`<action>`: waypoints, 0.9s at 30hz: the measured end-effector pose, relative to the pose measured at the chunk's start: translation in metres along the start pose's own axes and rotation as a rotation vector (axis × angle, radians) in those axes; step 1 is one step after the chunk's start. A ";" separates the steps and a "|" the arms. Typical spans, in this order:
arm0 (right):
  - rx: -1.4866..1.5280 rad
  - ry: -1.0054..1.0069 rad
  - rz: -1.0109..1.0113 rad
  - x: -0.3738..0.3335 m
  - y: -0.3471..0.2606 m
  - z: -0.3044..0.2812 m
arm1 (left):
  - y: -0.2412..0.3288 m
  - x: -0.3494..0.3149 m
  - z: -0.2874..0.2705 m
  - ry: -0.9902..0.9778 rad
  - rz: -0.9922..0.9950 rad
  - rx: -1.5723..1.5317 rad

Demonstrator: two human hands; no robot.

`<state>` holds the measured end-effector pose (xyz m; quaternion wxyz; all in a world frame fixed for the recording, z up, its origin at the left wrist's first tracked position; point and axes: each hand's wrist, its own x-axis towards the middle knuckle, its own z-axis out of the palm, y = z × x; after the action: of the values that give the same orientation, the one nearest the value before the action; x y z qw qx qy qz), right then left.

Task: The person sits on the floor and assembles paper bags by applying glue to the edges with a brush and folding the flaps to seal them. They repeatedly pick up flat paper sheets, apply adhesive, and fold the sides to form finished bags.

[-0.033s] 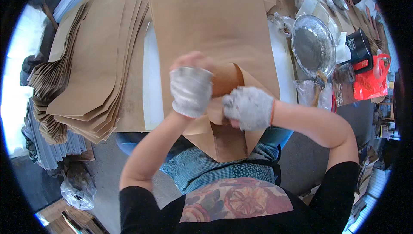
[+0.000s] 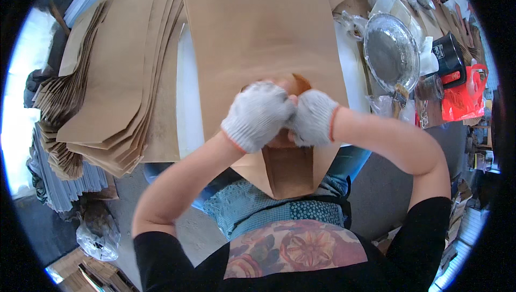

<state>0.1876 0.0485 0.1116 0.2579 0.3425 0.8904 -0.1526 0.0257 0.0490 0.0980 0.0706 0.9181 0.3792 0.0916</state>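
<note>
A large brown paper bag lies lengthwise on the table in front of me, its near end hanging over the edge toward my lap. That end is folded into creased flaps, with a darker rectangular panel in the middle. My left hand and my right hand, both in white knit gloves, meet over the folded part. Their fingers are closed on the paper, though the gloves partly hide the grip. A curled brown flap sticks up just beyond them.
Stacked flat brown paper bags fan out at the left. On the right stand a foil-like silver basin, a brush at its near rim, a black container and a red plastic bag. White sheeting shows beneath the bag.
My left hand has come down and to the right, and now meets my right hand. The right hand has risen slightly. The flap between them is now mostly covered.
</note>
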 end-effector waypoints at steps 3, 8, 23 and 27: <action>-0.158 -0.451 0.169 0.023 0.005 -0.005 | 0.005 0.007 -0.012 -0.743 -0.246 0.048; -0.231 -0.155 0.313 -0.023 -0.002 0.065 | 0.017 -0.063 -0.007 -0.829 -0.197 0.278; -0.141 -0.005 0.403 -0.007 0.023 0.056 | -0.002 -0.005 -0.014 -1.112 -0.211 0.229; -0.163 0.320 0.364 -0.039 0.035 0.076 | -0.006 -0.059 -0.009 -0.677 -0.311 0.006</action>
<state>0.2635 0.0190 0.0680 0.1637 0.4951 0.8529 0.0248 -0.0216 0.0118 0.0986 0.2024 0.8281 0.4695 -0.2300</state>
